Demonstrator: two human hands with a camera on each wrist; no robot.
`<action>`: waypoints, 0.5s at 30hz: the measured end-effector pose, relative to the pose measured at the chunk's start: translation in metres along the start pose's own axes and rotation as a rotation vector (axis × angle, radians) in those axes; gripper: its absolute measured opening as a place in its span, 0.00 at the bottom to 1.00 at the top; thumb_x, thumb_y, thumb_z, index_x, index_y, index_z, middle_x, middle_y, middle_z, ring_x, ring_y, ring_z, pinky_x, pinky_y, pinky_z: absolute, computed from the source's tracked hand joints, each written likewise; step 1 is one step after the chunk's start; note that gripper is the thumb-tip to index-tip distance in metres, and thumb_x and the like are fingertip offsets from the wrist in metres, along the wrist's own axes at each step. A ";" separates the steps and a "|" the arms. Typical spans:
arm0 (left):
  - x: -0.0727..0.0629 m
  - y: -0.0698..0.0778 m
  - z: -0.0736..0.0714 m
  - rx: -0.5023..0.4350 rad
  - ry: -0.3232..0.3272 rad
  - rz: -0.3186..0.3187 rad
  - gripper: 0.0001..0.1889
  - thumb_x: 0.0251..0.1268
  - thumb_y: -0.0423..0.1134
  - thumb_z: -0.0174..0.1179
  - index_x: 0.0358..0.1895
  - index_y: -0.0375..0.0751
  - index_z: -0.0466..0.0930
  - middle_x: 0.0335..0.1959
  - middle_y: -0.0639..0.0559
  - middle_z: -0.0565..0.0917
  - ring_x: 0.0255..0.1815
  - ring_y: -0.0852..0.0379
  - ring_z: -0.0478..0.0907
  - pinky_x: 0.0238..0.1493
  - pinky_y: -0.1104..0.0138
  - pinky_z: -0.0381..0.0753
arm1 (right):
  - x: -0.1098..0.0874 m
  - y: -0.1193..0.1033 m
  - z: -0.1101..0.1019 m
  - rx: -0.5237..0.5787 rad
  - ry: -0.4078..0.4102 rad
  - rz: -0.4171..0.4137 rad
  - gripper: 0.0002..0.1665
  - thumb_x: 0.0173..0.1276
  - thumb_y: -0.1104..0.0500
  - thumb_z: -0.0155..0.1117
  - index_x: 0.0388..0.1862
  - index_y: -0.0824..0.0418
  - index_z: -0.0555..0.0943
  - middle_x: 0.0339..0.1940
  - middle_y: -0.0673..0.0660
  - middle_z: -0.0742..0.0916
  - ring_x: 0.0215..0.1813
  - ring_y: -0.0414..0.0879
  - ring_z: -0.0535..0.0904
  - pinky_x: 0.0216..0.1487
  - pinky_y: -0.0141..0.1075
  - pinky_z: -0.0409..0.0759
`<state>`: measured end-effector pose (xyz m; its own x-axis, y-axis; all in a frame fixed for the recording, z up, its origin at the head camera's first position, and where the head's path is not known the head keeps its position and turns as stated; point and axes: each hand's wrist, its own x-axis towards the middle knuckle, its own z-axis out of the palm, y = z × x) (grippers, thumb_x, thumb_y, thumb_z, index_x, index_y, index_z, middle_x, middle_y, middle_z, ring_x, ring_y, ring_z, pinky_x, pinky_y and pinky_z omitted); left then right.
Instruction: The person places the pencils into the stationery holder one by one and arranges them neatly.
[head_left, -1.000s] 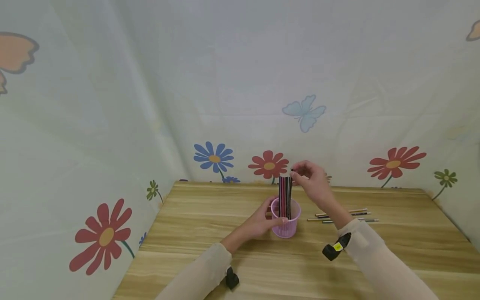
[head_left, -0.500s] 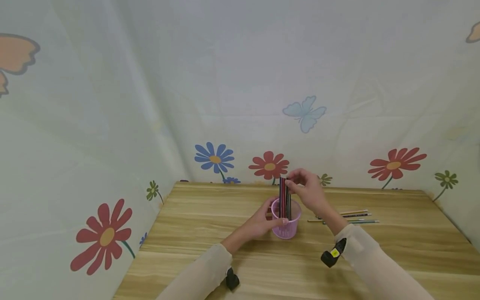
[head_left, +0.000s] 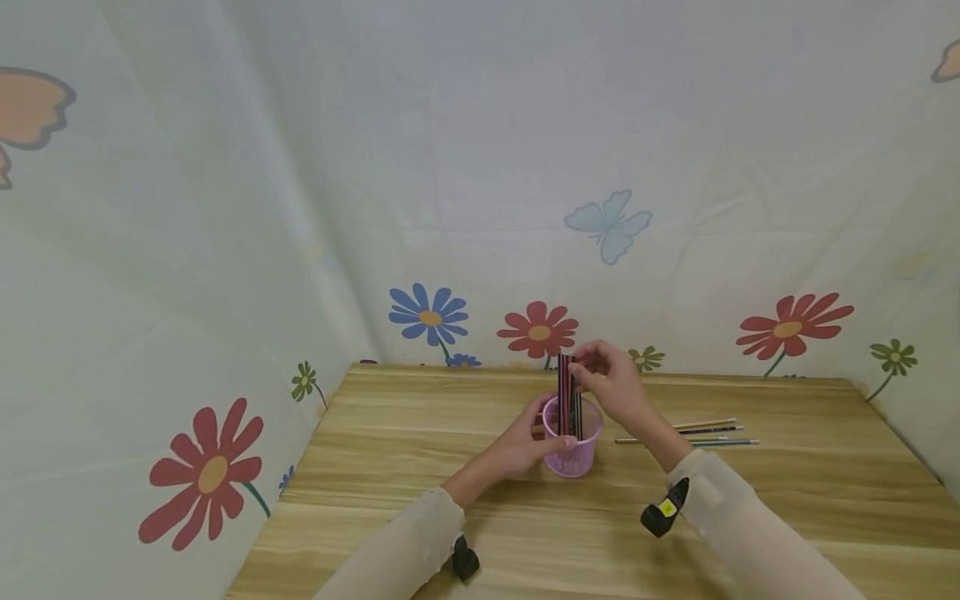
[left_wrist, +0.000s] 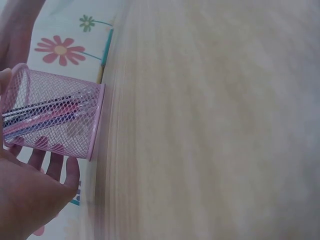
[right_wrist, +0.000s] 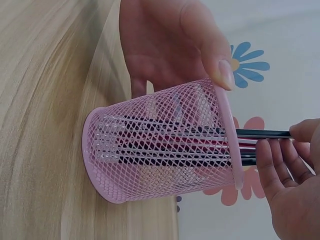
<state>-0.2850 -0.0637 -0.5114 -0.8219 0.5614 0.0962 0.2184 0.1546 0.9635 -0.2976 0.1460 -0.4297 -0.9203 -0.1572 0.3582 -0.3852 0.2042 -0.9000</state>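
Observation:
My left hand (head_left: 517, 446) grips a pink mesh pen holder (head_left: 573, 461) standing upright on the table, with the thumb over its rim. Several pencils (head_left: 564, 400), black and dark red, stand inside the holder and rise well above the rim. At their upper ends, my right hand (head_left: 617, 387) pinches a black pencil (right_wrist: 265, 133); its other fingers touch the neighbouring pencils in the right wrist view. Through the mesh of the pen holder (left_wrist: 60, 120), the pencils' lower ends show close to the bottom. Which pencils the right fingers press exactly is partly hidden.
Several loose pencils (head_left: 720, 442) lie on the wood-grain table (head_left: 420, 417) to the right of the pen holder, partly behind the right forearm. A white curtain (head_left: 480, 167) printed with flowers and butterflies hangs behind the table and along its sides.
My right hand has come down and left with the black pencil, whose top now sits about level with the others in the holder. The left hand keeps its grip on the holder.

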 end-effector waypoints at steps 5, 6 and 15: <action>0.000 0.001 0.000 -0.003 0.002 -0.004 0.40 0.73 0.47 0.69 0.82 0.55 0.57 0.73 0.52 0.71 0.70 0.53 0.72 0.70 0.59 0.74 | -0.001 0.001 -0.001 -0.005 -0.003 0.004 0.12 0.77 0.67 0.66 0.53 0.74 0.79 0.44 0.70 0.85 0.43 0.55 0.85 0.41 0.42 0.90; 0.000 0.001 0.000 -0.002 0.002 -0.006 0.41 0.73 0.47 0.69 0.82 0.54 0.57 0.73 0.52 0.71 0.70 0.53 0.72 0.70 0.58 0.74 | -0.001 0.001 -0.001 -0.007 -0.004 0.004 0.12 0.77 0.67 0.66 0.53 0.74 0.79 0.44 0.70 0.85 0.43 0.55 0.85 0.41 0.43 0.90; -0.001 0.002 0.001 0.008 0.003 0.003 0.40 0.73 0.47 0.69 0.82 0.55 0.57 0.73 0.52 0.72 0.70 0.51 0.73 0.70 0.57 0.75 | -0.007 0.007 -0.005 -0.103 -0.021 -0.001 0.09 0.77 0.66 0.67 0.50 0.69 0.80 0.42 0.64 0.86 0.40 0.52 0.84 0.40 0.41 0.89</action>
<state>-0.2830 -0.0635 -0.5097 -0.8229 0.5593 0.1003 0.2254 0.1593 0.9611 -0.2940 0.1530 -0.4375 -0.9189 -0.1774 0.3524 -0.3917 0.3027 -0.8689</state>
